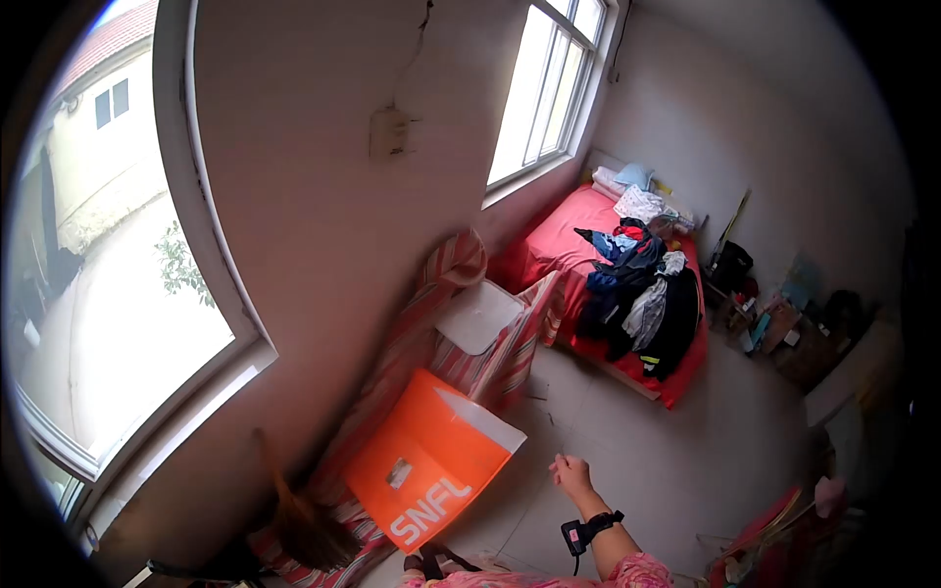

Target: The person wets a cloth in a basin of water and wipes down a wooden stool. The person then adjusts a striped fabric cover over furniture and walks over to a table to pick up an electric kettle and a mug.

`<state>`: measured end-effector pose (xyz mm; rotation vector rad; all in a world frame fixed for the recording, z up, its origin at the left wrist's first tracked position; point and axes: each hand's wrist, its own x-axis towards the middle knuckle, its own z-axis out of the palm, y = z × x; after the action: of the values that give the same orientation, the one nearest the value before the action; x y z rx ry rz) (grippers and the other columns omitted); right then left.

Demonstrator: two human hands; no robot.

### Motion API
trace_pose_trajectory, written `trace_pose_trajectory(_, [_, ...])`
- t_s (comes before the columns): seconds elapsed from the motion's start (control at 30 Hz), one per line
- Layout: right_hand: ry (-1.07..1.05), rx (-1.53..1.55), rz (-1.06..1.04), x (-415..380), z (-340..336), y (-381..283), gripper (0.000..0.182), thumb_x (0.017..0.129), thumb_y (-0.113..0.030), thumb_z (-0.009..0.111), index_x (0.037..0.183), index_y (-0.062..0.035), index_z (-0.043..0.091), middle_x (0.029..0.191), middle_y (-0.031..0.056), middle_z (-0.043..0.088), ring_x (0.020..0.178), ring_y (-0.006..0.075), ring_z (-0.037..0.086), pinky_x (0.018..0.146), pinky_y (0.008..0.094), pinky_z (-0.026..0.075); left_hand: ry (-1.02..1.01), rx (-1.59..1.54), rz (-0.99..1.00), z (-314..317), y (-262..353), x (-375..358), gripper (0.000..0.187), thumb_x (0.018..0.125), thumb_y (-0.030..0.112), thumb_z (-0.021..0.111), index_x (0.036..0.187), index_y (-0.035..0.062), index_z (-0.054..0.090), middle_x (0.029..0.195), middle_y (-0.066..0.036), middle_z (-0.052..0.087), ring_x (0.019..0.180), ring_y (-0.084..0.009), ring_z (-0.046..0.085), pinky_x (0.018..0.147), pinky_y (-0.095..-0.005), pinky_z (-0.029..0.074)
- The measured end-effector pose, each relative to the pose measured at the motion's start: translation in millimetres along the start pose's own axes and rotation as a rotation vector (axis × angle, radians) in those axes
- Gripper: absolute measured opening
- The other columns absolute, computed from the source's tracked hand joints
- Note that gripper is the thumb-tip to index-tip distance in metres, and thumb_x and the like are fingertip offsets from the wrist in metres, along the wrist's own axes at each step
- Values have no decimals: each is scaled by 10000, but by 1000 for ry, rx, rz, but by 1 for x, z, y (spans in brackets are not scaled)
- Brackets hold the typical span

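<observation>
My right hand (569, 473) reaches out over the tiled floor with its fingers curled in and nothing showing in them. On that wrist sits a black strap (593, 526) with a small device and a cable. Left of the hand, apart from it, is an orange box (426, 461) with white "SNFL" lettering, resting on the striped sofa (453, 260). A small pale patch marks the box's face. Beyond it a white, flat panel (480, 316) lies on the sofa. My left hand is out of sight.
A broom (309, 524) leans by the wall under the near window. The bed (549, 235) has a red sheet and a heap of clothes (642, 294). Assorted items (784, 318) line the far right wall. More clutter (765, 539) stands at the lower right.
</observation>
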<state>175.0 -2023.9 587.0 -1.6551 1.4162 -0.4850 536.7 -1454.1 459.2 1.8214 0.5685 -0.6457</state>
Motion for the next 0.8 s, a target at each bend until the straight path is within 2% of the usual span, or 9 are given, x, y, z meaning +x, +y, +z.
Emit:
trace_pose_trajectory(0.17, [279,116,174,-63,-59,84,346,860,-232,436,645,-1,578,454,42,497,385,114,462,399,256,362,-108,29,132,20,18,49,407,704,-5,387,1103,-67,443,705,-169,559,511,-229,568,490,-330,485])
trace_pose_trajectory(0.3, [343,89,265,-104,-83,139,354,850,-236,440,624,4,569,438,39,482,371,119,449,394,250,350,-238,79,228,63,44,67,422,712,20,387,1124,-60,436,692,-151,559,522,-218,556,488,-322,473])
trace_pose_trajectory(0.37, [439,158,409,-107,-98,168,348,831,-246,449,604,-16,581,417,43,474,393,135,463,434,284,376,-307,111,265,113,82,35,460,722,44,393,1176,-30,410,670,-123,552,571,-200,542,501,-306,455])
trace_pose_trajectory(0.47, [524,263,476,-104,-121,203,345,829,-243,457,599,-20,584,415,18,450,378,123,425,422,276,352,-338,93,309,182,117,-14,420,740,68,418,1153,-8,435,689,-102,546,573,-173,524,518,-293,450])
trace_pose_trajectory(0.5, [523,259,481,-100,-130,213,345,829,-243,457,599,-20,584,415,18,450,378,123,425,422,276,352,-312,64,373,202,113,0,395,753,75,423,1140,-5,444,689,-100,546,568,-169,519,506,-288,446])
trace_pose_trajectory(0.53, [548,294,496,-95,-140,222,342,828,-245,459,604,-21,589,420,8,437,385,113,413,422,268,341,-310,41,341,231,131,-39,389,761,86,431,1138,-12,447,687,-98,547,566,-163,516,512,-278,441])
trace_pose_trajectory(0.6, [573,325,510,-76,-164,246,340,828,-247,461,609,-23,594,426,-3,424,391,103,400,421,259,330,-261,63,378,284,141,-52,391,761,86,436,1137,-19,449,697,-101,554,563,-158,512,528,-270,435])
trace_pose_trajectory(0.67, [560,291,479,-62,-189,268,339,831,-246,464,613,-24,598,441,-8,412,414,89,392,424,243,313,-283,169,456,334,144,-61,397,770,83,429,1159,8,441,739,-102,558,636,-171,530,540,-279,434])
trace_pose_trajectory(0.8, [538,167,513,-29,-253,230,338,836,-245,464,621,-26,605,447,-9,409,430,85,395,427,246,309,-406,149,503,454,162,-144,328,768,90,438,1075,-10,501,773,-51,552,633,-129,519,543,-235,416])
